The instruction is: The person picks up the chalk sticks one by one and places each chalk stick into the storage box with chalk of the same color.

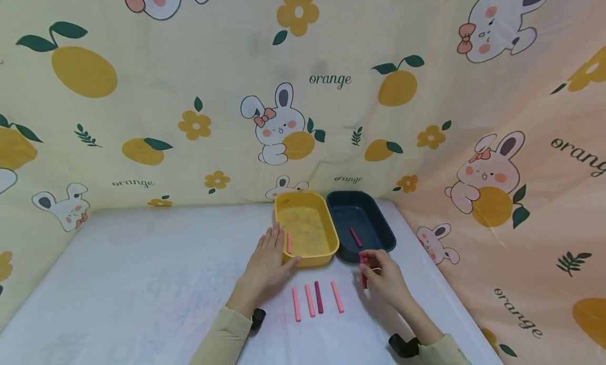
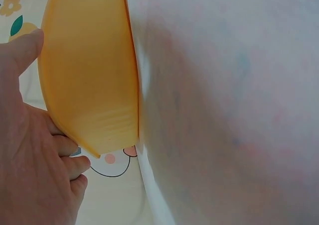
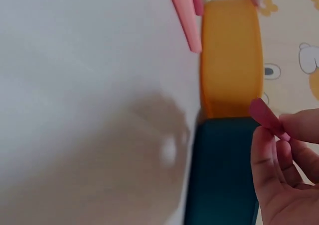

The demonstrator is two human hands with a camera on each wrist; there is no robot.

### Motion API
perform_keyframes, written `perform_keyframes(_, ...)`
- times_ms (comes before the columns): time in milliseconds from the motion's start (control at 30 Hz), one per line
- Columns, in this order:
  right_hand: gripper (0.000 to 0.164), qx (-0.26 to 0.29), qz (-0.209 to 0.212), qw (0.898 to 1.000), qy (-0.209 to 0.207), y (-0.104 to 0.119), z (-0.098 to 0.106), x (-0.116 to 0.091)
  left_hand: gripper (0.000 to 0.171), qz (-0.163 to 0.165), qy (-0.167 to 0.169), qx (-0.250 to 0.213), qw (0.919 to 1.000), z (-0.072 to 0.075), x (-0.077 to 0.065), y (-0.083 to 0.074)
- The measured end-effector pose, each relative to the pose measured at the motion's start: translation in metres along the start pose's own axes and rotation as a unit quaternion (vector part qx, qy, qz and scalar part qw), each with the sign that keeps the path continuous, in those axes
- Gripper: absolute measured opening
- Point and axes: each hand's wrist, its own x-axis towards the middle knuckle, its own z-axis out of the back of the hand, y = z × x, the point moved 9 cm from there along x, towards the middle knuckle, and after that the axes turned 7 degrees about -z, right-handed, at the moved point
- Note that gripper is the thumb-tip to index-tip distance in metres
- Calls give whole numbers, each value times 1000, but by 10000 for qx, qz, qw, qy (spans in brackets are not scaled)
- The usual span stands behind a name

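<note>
My right hand (image 1: 385, 278) pinches a dark pink crayon (image 3: 264, 115) between thumb and fingers, at the near rim of the dark blue box (image 1: 376, 225). Another dark pink crayon (image 1: 355, 237) lies inside that box. My left hand (image 1: 266, 262) rests along the left side and near corner of the yellow box (image 1: 310, 261), its fingers fairly straight over the rim. A light pink crayon (image 1: 289, 243) is in the yellow box, by its left wall. On the table in front lie light pink crayons (image 1: 337, 296) and one dark red crayon (image 1: 319, 297), roughly side by side.
The two boxes stand side by side against the back of the white table (image 1: 156, 270). A patterned cloth (image 1: 227, 154) with rabbits and oranges rises behind the table and along its right side. Black wrist straps (image 1: 404, 346) sit on both arms.
</note>
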Motion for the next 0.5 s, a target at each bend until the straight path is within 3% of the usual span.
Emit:
perform_keyframes(267, 26, 334, 522, 9965, -558, 11, 17, 16, 99, 57, 13, 40, 10000, 1, 1, 3)
perform_keyframes(500, 28, 495, 394, 9961, -611, 12, 28, 35, 99, 38, 50, 15, 10000, -1, 1, 3)
